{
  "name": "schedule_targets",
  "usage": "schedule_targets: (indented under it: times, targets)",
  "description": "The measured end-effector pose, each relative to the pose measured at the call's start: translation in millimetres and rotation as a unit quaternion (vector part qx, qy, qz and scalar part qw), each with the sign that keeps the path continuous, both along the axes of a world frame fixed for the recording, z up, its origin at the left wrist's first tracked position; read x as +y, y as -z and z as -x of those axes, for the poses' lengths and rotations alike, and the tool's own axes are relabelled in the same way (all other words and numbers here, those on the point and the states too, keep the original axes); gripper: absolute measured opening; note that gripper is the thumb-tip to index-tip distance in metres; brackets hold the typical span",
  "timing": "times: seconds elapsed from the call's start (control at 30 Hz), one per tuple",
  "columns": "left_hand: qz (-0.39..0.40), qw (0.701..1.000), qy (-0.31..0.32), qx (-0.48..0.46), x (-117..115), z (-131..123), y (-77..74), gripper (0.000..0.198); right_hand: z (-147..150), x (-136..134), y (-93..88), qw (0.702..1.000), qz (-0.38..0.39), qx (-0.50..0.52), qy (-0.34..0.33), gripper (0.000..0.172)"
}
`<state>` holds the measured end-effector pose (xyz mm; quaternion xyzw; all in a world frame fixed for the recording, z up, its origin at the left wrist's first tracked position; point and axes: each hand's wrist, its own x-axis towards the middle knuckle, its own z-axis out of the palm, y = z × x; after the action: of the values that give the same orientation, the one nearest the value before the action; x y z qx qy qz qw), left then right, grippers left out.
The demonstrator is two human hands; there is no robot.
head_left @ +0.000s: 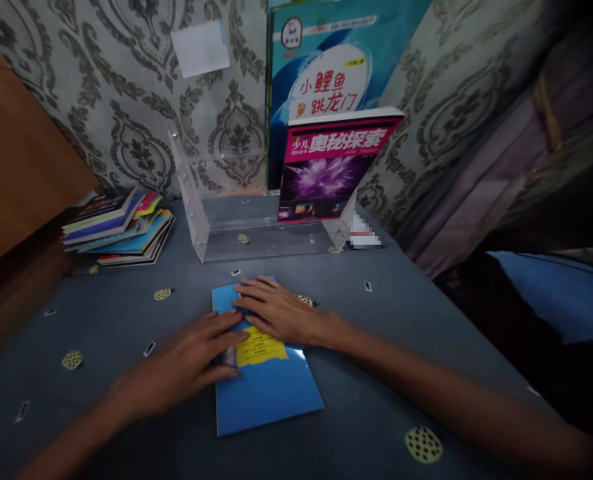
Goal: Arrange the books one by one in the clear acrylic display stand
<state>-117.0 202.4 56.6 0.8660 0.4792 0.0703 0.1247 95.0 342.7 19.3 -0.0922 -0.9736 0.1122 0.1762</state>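
A blue book point(269, 397) with a yellow text patch lies flat on the table in front of me. Across its left edge rests my left hand point(196, 350), fingers stretched out over the cover. Higher up on the same cover, my right hand point(276, 310) lies flat with its fingers spread, hiding part of the upper half. Neither hand is wrapped around anything. Beyond the book stands a clear acrylic book rack point(266, 243). A purple-and-pink book point(326, 177) leans upright in its right side, in front of a tall teal book point(321, 60).
Several books point(121, 227) are piled at the back left of the patterned grey-blue tablecloth point(111, 300). A patterned wall covering rises behind the rack, with a white paper point(201, 48) on it. A curtain point(466, 173) hangs on the right, past the table's edge.
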Motion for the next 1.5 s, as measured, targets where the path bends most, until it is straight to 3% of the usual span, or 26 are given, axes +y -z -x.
schedule_targets:
  times: [0.17,0.33,0.53,0.77,1.0,1.3,1.5]
  targets:
    - [-0.088,0.993,-0.041,0.062,10.0,-17.2,21.9,0.049,-9.6,5.1,4.8,0.997,0.024,0.003,0.070,0.037]
    - [-0.132,0.982,-0.096,0.091,20.8,-17.2,27.0,0.050,-37.6,12.4,11.5,0.990,0.068,0.017,0.121,0.043]
    - [-0.153,0.976,-0.130,0.079,39.0,-26.1,36.9,0.051,-50.4,10.7,14.9,0.988,0.084,0.043,0.121,0.044]
    - [-0.137,0.985,-0.103,0.011,61.3,-33.8,49.0,0.050,-50.0,11.4,20.6,0.986,0.101,0.054,0.117,0.044]
    - [-0.107,0.987,-0.069,-0.095,83.3,-28.4,43.6,0.042,-54.0,13.2,23.5,0.982,0.142,0.056,0.113,0.047]
    - [-0.122,0.985,-0.042,-0.110,128.3,-24.1,46.0,0.041,-58.6,29.0,21.7,0.976,0.148,0.059,0.147,0.045]
    - [-0.154,0.984,-0.032,-0.088,131.4,-25.1,46.8,0.042,-59.9,31.2,19.1,0.973,0.157,0.058,0.157,0.047]
